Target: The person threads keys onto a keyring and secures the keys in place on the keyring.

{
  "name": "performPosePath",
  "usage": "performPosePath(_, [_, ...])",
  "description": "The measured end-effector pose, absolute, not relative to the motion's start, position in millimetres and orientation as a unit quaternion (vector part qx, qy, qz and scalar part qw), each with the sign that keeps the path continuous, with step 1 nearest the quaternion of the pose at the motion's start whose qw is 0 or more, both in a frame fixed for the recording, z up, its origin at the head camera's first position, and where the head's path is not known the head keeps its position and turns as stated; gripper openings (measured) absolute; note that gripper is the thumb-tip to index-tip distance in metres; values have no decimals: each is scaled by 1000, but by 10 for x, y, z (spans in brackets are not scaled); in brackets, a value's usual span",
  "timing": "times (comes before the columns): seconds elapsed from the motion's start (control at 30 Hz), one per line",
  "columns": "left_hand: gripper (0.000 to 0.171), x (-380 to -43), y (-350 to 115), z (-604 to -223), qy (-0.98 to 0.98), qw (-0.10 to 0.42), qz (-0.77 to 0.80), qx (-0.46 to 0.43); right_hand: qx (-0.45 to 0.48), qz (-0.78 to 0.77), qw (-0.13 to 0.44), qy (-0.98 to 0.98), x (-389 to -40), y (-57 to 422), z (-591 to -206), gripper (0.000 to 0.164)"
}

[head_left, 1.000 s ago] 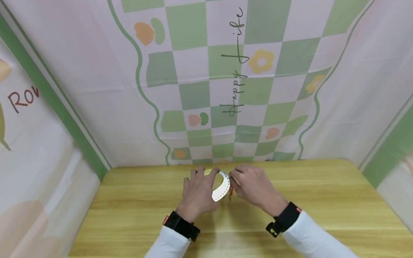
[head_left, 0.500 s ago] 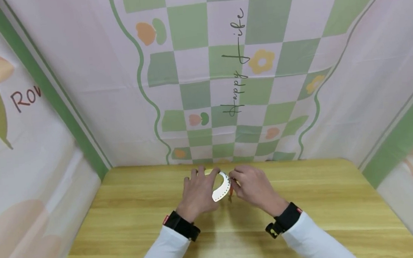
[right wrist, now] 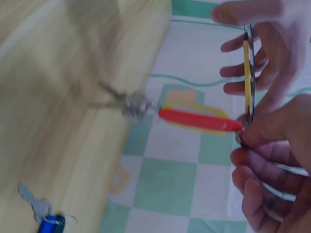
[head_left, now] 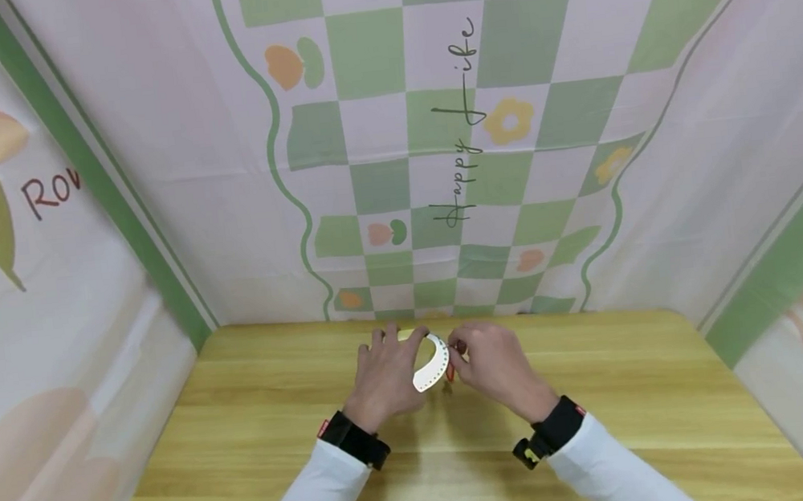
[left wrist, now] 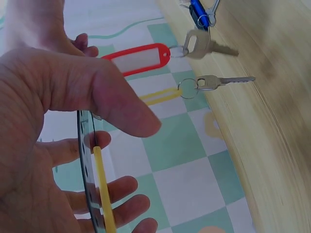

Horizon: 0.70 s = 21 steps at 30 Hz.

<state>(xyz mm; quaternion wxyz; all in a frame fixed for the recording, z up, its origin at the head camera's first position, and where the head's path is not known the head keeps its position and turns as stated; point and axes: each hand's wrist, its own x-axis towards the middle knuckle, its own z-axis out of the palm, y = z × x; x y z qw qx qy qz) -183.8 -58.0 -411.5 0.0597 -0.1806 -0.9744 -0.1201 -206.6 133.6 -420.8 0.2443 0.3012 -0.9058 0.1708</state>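
The curved white plate (head_left: pixel 431 373) is held above the bench (head_left: pixel 602 376) by the left grip (head_left: pixel 384 373), with thumb and fingers set about it. A small metal ring (right wrist: pixel 238 137) is pinched between thumb and finger of the right grip (head_left: pixel 492 359), right beside the plate's dotted edge; whether it has been threaded through cannot be told. Should the pinch be loosened early, the ring could be dropped, pulled down by the keys hanging below the red key tag (left wrist: pixel 138 59) and yellow key tag (left wrist: pixel 163 96). The two tags could be tangled by their swinging, and the edge missed if the plate is tilted by the left grip.
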Motion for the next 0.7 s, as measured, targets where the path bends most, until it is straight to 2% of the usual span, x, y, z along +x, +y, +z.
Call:
performPosePath(0.13, [84,-1843,-566,-4132,-975,63,-124,-175,251,224,224,-915,-2035,1299,-4234,8])
performPosePath(0.23, [84,-1843,-562,-4138,-975,67,-123,-174,246,238,230,-911,-2026,1293,-4249,9])
performPosePath(0.5, [87,-1852,-565,-4135,-973,66,-127,-179,335,159,273,-888,-2082,1348,-4237,11])
performPosePath(0.7, [85,-1848,-565,-4137,-974,66,-120,-182,362,123,272,-883,-2084,1367,-4209,11])
